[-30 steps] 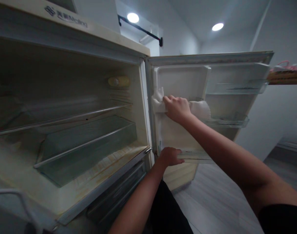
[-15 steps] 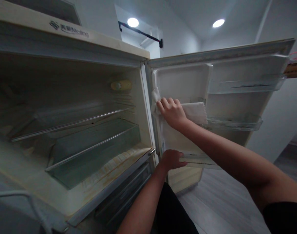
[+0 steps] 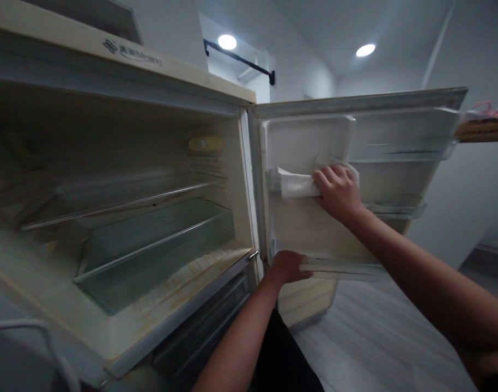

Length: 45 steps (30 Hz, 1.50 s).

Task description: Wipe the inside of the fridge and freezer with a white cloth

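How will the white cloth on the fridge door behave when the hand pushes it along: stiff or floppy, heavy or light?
Probably floppy: the white cloth shows folds and bunches under the right hand. It looks thin, so likely light. Pressed flat on the smooth door liner, it should slide easily, and it may crumple if pushed from one edge.

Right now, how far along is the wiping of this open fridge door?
Done: the fridge door stands open, its door racks emptied. In hand: the right hand presses a white cloth against the door's inner panel, while the left hand grips the bottom door shelf. Left: yellowish stains show along the cabinet floor, and the glass shelves look cloudy.
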Each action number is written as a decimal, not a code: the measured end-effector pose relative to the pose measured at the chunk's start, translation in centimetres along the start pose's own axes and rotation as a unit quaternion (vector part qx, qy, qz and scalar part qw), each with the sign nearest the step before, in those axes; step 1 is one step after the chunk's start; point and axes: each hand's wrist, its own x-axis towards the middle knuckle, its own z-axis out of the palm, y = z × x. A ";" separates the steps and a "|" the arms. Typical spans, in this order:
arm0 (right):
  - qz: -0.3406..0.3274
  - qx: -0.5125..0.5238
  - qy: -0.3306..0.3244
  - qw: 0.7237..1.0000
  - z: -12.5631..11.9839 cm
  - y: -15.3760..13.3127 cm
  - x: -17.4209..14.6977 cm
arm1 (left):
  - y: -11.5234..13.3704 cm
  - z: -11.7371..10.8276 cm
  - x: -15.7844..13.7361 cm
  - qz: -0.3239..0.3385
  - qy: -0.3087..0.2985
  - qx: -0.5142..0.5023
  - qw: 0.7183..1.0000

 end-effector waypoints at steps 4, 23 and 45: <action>-0.006 0.055 -0.026 0.998 0.2 0.4 0.9 | 0.3 -0.1 0.6 0.002 0.003 -0.002 1.000; -0.215 0.013 -0.027 0.976 -0.6 -0.4 12.8 | -0.1 0.3 -0.3 0.017 0.034 0.001 0.999; -0.115 -0.001 -0.032 0.993 -2.8 -2.3 11.5 | -2.5 0.9 -2.7 0.032 0.046 0.000 0.998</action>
